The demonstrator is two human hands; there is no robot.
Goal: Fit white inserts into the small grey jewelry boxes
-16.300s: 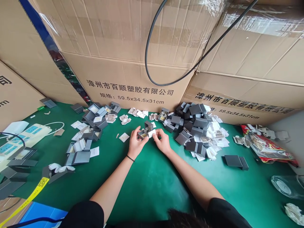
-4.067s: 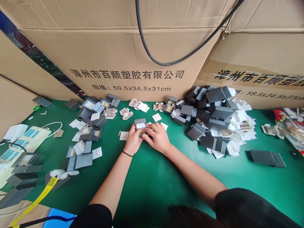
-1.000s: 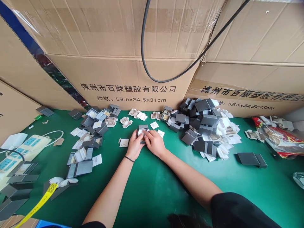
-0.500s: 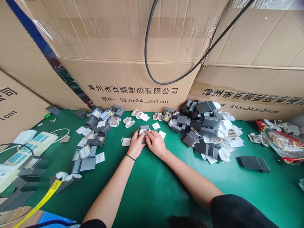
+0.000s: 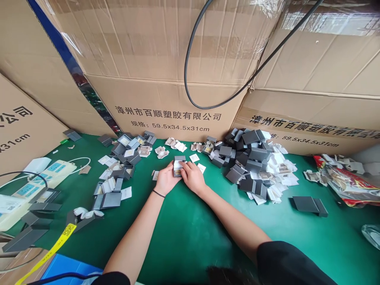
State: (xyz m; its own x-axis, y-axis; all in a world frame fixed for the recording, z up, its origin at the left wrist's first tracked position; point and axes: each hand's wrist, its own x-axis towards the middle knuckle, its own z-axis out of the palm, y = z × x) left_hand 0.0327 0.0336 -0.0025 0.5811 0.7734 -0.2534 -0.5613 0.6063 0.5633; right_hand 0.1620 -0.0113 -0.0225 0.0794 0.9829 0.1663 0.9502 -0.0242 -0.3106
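Note:
In the middle of the green table, a small dark grey box (image 5: 179, 158) is held with its lid up, showing a pale inside and a yellowish patch lower down. My left hand (image 5: 166, 180) is closed around its left side, palm partly turned up. On the right side, my right hand (image 5: 192, 177) has its fingers closed at the box's edge and inside; the fingertips are partly hidden. Close by lie small white cards (image 5: 194, 158) and a card with a tan patch (image 5: 155, 175) that my left hand partly covers.
Grey boxes (image 5: 257, 152) and crumpled white paper (image 5: 280, 170) are heaped at right. More grey boxes (image 5: 111, 200) lie left, near a power strip (image 5: 59, 170). Large cartons (image 5: 166, 99) stand behind, with a black cable (image 5: 186, 75) hanging in front. A red plastic bag (image 5: 347, 182) lies far right.
My left hand has rolled open a little, so more of the box's inside shows. My right fingers remain at the box. The whole view has shifted slightly.

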